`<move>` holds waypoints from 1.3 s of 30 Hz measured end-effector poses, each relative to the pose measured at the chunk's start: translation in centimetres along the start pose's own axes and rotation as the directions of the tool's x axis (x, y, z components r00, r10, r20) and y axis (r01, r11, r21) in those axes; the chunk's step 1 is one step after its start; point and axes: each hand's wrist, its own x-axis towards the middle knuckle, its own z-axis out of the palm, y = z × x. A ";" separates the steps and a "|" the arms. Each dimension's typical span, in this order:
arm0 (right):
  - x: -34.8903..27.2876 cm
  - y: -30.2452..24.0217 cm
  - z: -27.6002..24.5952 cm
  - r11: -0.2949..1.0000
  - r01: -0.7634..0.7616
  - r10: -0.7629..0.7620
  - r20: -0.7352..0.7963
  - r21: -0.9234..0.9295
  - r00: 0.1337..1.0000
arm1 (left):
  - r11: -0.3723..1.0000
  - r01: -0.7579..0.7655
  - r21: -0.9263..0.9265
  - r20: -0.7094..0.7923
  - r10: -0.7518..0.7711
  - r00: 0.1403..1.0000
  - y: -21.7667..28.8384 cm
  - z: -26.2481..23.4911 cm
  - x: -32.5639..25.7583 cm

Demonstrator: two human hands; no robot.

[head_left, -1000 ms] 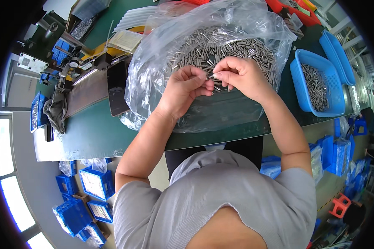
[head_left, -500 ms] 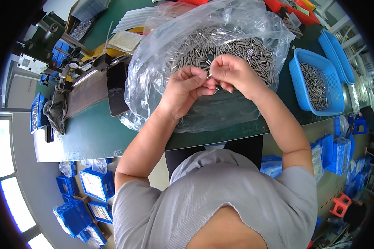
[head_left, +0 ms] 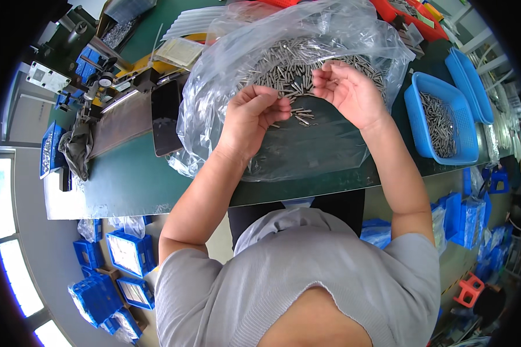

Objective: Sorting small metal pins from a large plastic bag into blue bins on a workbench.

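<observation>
Many small grey metal pins [head_left: 283,65] lie heaped on a large clear plastic bag [head_left: 205,92] spread over the table. At the near left of the heap is my left hand [head_left: 250,118], its thumb and fingers closed together; whether a pin is between them is hidden. My right hand [head_left: 356,97] hovers over the right side of the heap, palm turned inward and fingers loosely curled apart, with nothing seen in it. Between the two hands a few loose pins [head_left: 302,115] lie on the plastic, nearer to me than the heap.
A blue basket [head_left: 414,115] of similar pins stands at the right, with another blue basket [head_left: 474,81] behind it. Left of the bag lie a dark flat phone-like slab [head_left: 165,118] and a metal fixture with a dial gauge [head_left: 105,80]. A red tray [head_left: 411,20] sits at the back right.
My hands were together at the fingertips over a small metal piece; now they are apart. My right hand has moved right and opened, and the loose pins between them show.
</observation>
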 end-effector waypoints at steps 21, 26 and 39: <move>-1.6 0.6 1.3 0.333 0.303 -0.081 0.293 -0.893 0.953 | 0.994 0.076 0.077 0.097 -0.084 0.992 0.0 -0.3 -0.1; -1.9 0.4 1.8 0.468 0.292 -0.064 0.297 -0.834 0.953 | 0.988 0.092 0.122 0.178 -0.113 0.978 -0.4 -0.3 -0.1; -2.0 0.6 2.4 0.650 0.092 0.133 0.232 -0.754 0.964 | 0.988 0.100 0.118 0.253 -0.127 0.959 -0.8 0.1 -0.5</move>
